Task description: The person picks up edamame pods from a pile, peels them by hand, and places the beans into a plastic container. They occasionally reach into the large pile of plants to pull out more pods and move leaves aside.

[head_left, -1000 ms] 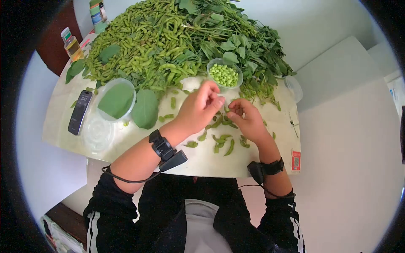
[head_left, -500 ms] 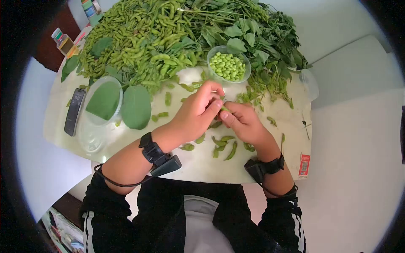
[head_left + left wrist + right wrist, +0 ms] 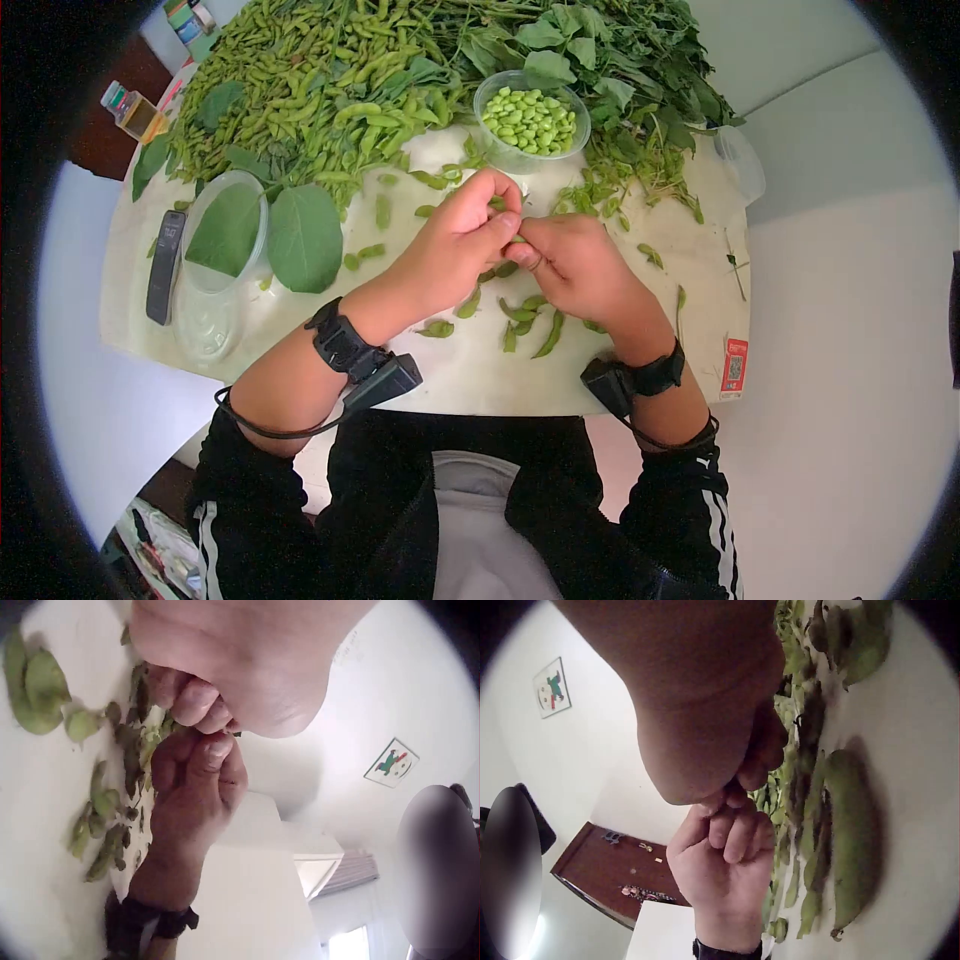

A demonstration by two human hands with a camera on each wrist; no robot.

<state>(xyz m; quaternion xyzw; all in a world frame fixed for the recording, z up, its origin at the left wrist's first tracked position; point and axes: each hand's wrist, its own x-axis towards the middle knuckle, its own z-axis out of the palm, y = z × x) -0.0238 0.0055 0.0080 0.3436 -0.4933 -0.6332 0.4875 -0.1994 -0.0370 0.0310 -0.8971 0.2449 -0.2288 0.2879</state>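
Both hands meet over the front middle of the table, just below a clear bowl [image 3: 487,150] of shelled green beans [image 3: 530,120]. A green pod [image 3: 517,238], mostly hidden by the fingers, is pinched between them. The left hand [image 3: 455,240] has its thumb and curled fingers on the pod's left part; the right hand [image 3: 582,262] grips it from the right. In the left wrist view the right hand [image 3: 196,799] has its thumb against the left hand's fingertips. Loose pods [image 3: 547,333] lie on the table beneath the hands.
A large heap of pods [image 3: 300,90] and leafy stems [image 3: 620,60] covers the table's back. At the left are a phone [image 3: 165,268], a round tub [image 3: 263,225] with a leaf in it, and another large leaf [image 3: 305,238]. A red-edged card [image 3: 735,366] lies at the right edge.
The hands were apart one second ago and have come together on a pod. Since then the right hand has moved up and in to the left, and the head view has shifted.
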